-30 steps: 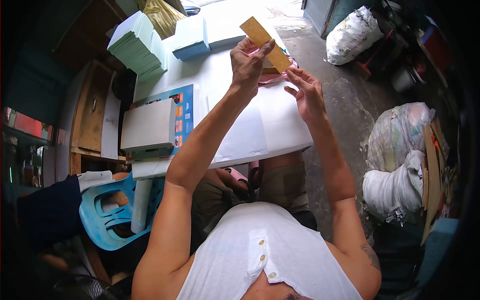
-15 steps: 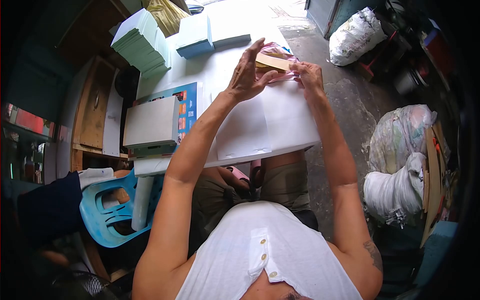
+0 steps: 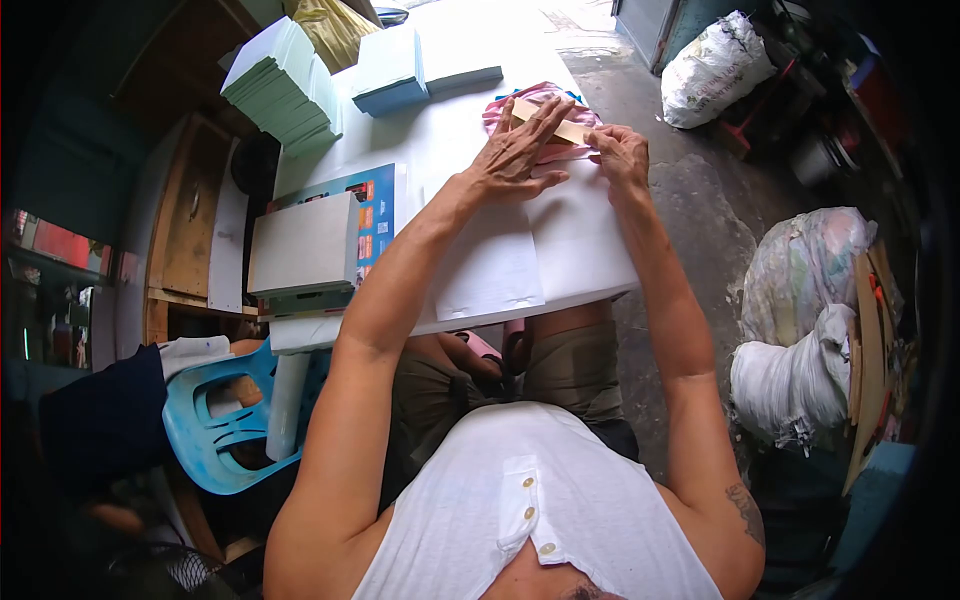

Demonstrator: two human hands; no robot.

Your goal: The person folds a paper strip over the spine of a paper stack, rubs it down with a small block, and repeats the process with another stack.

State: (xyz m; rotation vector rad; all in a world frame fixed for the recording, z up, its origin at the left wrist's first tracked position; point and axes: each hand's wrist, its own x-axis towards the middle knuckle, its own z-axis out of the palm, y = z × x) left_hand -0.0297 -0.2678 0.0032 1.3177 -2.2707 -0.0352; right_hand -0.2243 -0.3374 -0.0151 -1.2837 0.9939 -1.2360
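Near the far right corner of the white-topped table (image 3: 455,145), my right hand (image 3: 622,156) pinches the right end of a flat tan strip (image 3: 571,130). My left hand (image 3: 515,158) lies across the strip's left part with fingers stretched out, thumb pointing right. Under both is a crumpled pink cloth (image 3: 553,90), partly hidden by the left hand. White sheets of paper (image 3: 488,262) lie closer to my body, beneath my forearms.
Stacks of pale paper (image 3: 285,85) and a smaller stack (image 3: 388,72) stand at the back left. A grey-white block of sheets (image 3: 303,243) rests on a blue printed sheet (image 3: 378,205). Left of my legs is a blue plastic chair (image 3: 225,430); filled sacks (image 3: 795,375) sit on the right.
My left hand has come down from a raised, tilted pose to lie over the strip. The strip now slants slightly more, still pinched by my right hand.
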